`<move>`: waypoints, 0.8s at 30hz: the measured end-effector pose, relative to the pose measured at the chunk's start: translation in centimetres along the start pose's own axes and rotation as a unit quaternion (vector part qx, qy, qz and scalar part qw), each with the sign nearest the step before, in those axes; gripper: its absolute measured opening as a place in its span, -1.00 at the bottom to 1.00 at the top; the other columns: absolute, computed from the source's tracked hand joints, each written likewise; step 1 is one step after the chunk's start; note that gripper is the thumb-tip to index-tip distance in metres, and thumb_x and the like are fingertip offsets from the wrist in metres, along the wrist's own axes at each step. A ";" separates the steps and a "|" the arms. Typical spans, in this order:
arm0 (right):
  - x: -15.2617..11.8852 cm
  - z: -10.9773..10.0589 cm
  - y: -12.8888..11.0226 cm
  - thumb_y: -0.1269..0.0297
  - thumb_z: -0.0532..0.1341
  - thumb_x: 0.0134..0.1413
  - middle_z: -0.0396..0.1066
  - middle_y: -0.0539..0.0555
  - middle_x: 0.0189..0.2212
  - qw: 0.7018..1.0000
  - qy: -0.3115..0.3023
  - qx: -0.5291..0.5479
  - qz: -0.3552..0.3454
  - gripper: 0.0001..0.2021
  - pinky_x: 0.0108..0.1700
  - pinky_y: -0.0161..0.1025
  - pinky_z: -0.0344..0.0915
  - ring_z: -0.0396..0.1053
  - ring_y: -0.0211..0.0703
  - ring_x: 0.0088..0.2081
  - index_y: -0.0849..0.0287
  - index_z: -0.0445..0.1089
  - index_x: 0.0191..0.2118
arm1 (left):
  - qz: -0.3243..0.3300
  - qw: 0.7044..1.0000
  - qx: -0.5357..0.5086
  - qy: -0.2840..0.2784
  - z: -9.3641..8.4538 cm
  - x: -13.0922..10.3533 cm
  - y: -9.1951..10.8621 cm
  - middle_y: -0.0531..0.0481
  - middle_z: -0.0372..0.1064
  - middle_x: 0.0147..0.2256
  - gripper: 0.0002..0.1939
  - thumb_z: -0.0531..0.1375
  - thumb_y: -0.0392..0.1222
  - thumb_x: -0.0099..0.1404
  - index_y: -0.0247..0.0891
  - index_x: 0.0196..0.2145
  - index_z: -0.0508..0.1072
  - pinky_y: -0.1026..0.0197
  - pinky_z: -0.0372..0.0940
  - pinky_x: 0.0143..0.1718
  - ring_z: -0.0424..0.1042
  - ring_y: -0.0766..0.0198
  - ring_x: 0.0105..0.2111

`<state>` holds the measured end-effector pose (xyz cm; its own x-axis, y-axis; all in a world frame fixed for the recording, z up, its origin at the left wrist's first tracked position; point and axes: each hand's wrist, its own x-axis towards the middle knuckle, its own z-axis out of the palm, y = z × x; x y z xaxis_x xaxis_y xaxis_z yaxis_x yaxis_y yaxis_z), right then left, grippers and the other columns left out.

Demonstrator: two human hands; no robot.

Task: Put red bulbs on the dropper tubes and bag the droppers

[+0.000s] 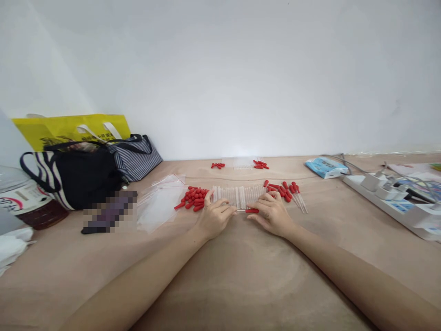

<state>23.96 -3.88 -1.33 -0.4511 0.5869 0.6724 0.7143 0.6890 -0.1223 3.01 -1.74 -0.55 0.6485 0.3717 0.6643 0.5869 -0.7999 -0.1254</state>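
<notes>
Between my two hands lies a glass dropper tube [241, 211] with a red rubber bulb [252, 211] at its right end. My left hand [216, 215] is closed on the tube's left part. The fingers of my right hand [274, 213] pinch the bulb. Just beyond my fingers stands a row of clear glass tubes [237, 195], side by side. A heap of loose red bulbs [195, 197] is left of my left hand. Past my right hand lie more red bulbs [282, 189] and finished-looking droppers [300, 198] with red ends.
Clear plastic bags [160, 207] lie on the left, beside a blurred dark object [110, 214]. Farther left are a black bag [82, 174], a striped pouch [136, 156] and a bottle [32, 202]. A blue tissue pack [325, 167] and a power strip [389, 202] sit right.
</notes>
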 end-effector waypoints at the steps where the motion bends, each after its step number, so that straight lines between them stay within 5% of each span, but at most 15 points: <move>1: 0.0 0.0 0.0 0.17 0.14 0.03 0.44 0.02 -0.46 1.000 0.003 0.004 0.004 -0.80 -0.15 -0.13 -0.09 0.21 -0.18 -0.31 0.13 0.40 -0.28 | 0.003 1.000 -0.003 0.006 0.1 0.0 -0.1 0.09 0.46 -0.49 -0.81 0.01 -0.26 0.29 -0.19 -0.36 0.42 -0.17 -0.30 0.08 0.40 0.26 -0.30; 7: -0.2 0.2 0.2 0.21 0.14 0.03 0.43 -0.02 -0.52 0.999 0.025 0.024 0.002 -0.87 -0.14 -0.11 -0.07 0.24 -0.19 -0.32 0.06 0.43 -0.34 | 0.018 0.999 -0.019 0.024 0.2 -0.1 -0.4 0.09 0.48 -0.37 -0.84 0.05 -0.26 0.27 -0.18 -0.35 0.42 -0.15 -0.32 0.10 0.38 0.22 -0.18; 11: -0.2 0.5 0.1 0.06 0.22 -0.11 0.43 0.05 -0.45 0.990 0.057 0.071 0.105 -0.65 -0.19 -0.10 0.04 0.27 -0.14 -0.33 0.11 0.37 -0.19 | -0.002 0.999 -0.029 0.043 0.0 0.1 -0.1 0.07 0.48 -0.30 -0.86 0.07 -0.26 0.24 -0.19 -0.36 0.43 -0.13 -0.27 0.10 0.37 0.21 -0.16; 15: 0.3 1.7 -1.3 0.01 0.20 -0.14 0.40 0.09 -0.41 0.927 0.092 0.278 0.235 -0.66 -0.32 -0.19 0.21 0.30 -0.17 -0.38 0.16 0.32 -0.30 | -0.041 0.997 -0.048 0.047 -0.2 0.4 0.6 0.08 0.48 -0.39 -0.84 0.05 -0.25 0.24 -0.20 -0.39 0.43 -0.14 -0.26 0.10 0.40 0.23 -0.24; 18: 1.1 2.7 -2.7 0.00 0.16 -0.10 0.40 0.06 -0.45 0.857 0.099 0.429 0.269 -0.70 -0.35 -0.22 0.26 0.34 -0.18 -0.39 0.13 0.26 -0.35 | -0.055 0.996 -0.069 0.024 -0.3 0.4 0.9 0.07 0.48 -0.41 -0.79 0.01 -0.23 0.26 -0.20 -0.41 0.44 -0.13 -0.25 0.09 0.40 0.25 -0.27; 20: 1.7 2.7 -2.7 -0.01 0.13 -0.08 0.39 0.05 -0.47 0.835 0.113 0.458 0.285 -0.67 -0.34 -0.22 0.27 0.35 -0.17 -0.38 0.14 0.24 -0.27 | -0.056 0.994 -0.091 0.008 -0.2 0.3 0.8 0.03 0.48 -0.35 -0.78 -0.01 -0.19 0.27 -0.20 -0.35 0.43 -0.11 -0.24 0.09 0.38 0.22 -0.23; 24: 2.7 0.1 1.1 -0.01 0.06 -0.05 0.39 0.07 -0.47 0.864 0.137 0.334 0.351 -0.54 -0.41 -0.26 0.23 0.33 -0.18 -0.43 0.22 0.22 -0.10 | -0.080 0.989 -0.121 -0.019 -0.2 0.1 0.2 -0.05 0.43 -0.22 -0.71 -0.04 -0.10 0.26 -0.24 -0.16 0.36 -0.09 -0.15 0.06 0.29 0.15 -0.12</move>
<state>23.46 -1.49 0.25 0.1760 0.9001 0.3985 0.2516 0.3503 -0.9022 3.07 -1.91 -0.35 0.5768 0.5165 0.6329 0.5534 -0.8169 0.1624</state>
